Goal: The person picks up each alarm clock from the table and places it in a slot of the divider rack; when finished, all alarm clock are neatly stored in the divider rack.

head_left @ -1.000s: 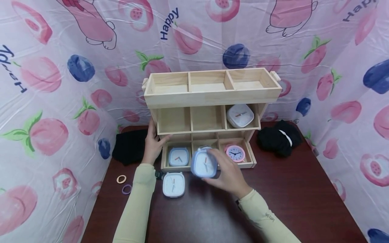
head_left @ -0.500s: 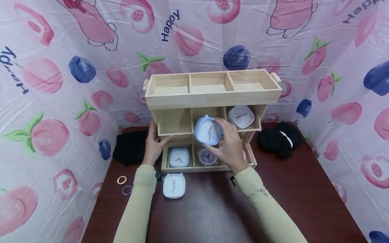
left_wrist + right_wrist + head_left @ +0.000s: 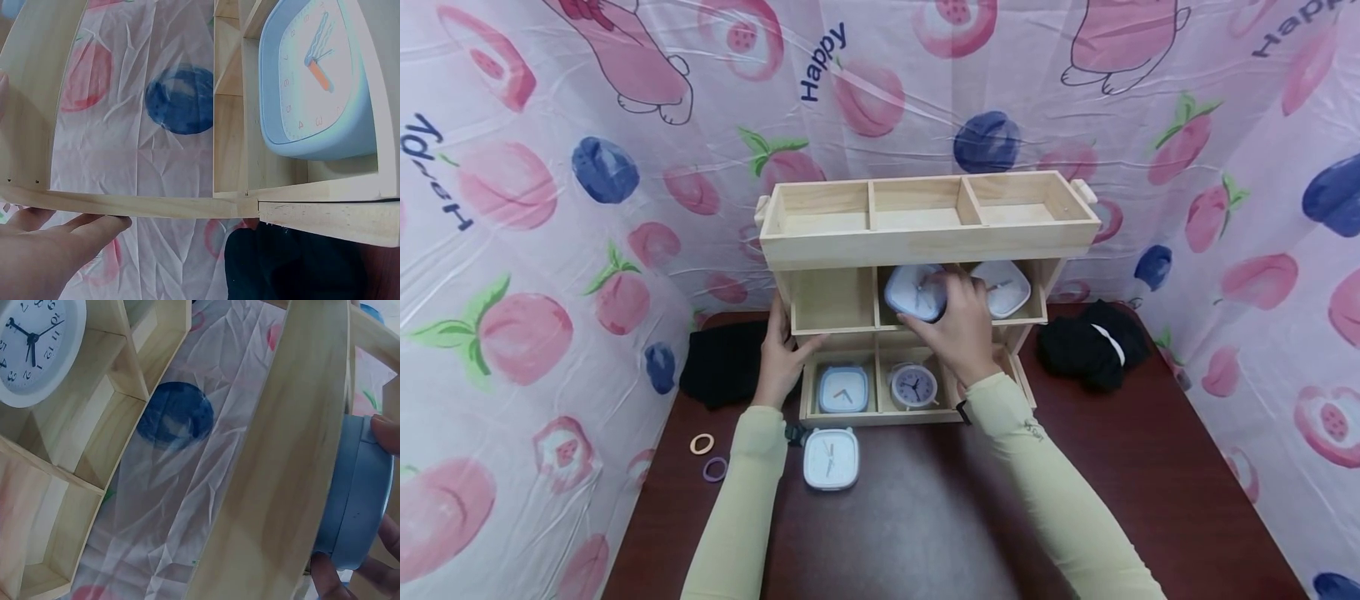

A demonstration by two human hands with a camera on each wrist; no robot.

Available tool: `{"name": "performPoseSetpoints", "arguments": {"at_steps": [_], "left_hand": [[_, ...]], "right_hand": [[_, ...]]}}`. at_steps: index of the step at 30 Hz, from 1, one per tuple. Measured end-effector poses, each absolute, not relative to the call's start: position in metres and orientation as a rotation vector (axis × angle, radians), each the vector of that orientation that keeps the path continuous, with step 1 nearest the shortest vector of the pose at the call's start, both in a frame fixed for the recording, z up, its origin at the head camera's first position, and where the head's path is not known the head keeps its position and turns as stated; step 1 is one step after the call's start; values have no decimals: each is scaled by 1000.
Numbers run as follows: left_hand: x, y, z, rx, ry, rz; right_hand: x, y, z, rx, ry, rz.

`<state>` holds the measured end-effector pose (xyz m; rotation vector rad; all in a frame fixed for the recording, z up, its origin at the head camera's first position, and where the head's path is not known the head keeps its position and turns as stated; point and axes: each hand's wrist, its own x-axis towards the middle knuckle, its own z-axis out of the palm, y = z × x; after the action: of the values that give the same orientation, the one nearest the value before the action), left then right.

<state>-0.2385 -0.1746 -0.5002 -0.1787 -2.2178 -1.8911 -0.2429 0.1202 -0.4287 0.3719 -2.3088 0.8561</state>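
Note:
My right hand (image 3: 951,310) grips a blue square clock (image 3: 914,292) and holds it at the mouth of the middle tier's centre compartment of the wooden shelf (image 3: 925,240). In the right wrist view my fingertips (image 3: 386,434) wrap the clock's blue rim (image 3: 357,494) behind a wooden rail. My left hand (image 3: 781,346) rests with straight fingers against the shelf's left side; the left wrist view shows the fingers (image 3: 75,232) lying under a wooden edge (image 3: 187,205). A white clock (image 3: 1006,287) fills the compartment to the right.
The bottom tier holds a blue square clock (image 3: 842,389) and a lilac round clock (image 3: 913,385). A white square clock (image 3: 830,458) lies on the dark table with two hair rings (image 3: 702,443). Black cloth bundles sit left (image 3: 722,362) and right (image 3: 1090,342).
My right hand has lifted the blue square clock from in front of the bottom tier up and back to the middle tier's centre compartment. The left hand has stayed on the shelf.

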Motion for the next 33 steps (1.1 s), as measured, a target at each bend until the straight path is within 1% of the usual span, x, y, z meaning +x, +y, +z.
{"name": "performPoseSetpoints", "arguments": {"at_steps": [9,22,27,33], "left_hand": [[-239,-174,-502,-179,-2212,-1884],[-240,-174,-500,-193,-2206,-1876],[-240,-175,-501,-199,-2209,-1873],[-240,-175,-500,-203,-2207,-1878]], "right_hand": [[-253,114,-431,388,-2399,701],[-248,110,-438,388,-2428,647],[-235,107,-443,416,-2343,645],[-197,94,-463,498,-2214,815]]}}
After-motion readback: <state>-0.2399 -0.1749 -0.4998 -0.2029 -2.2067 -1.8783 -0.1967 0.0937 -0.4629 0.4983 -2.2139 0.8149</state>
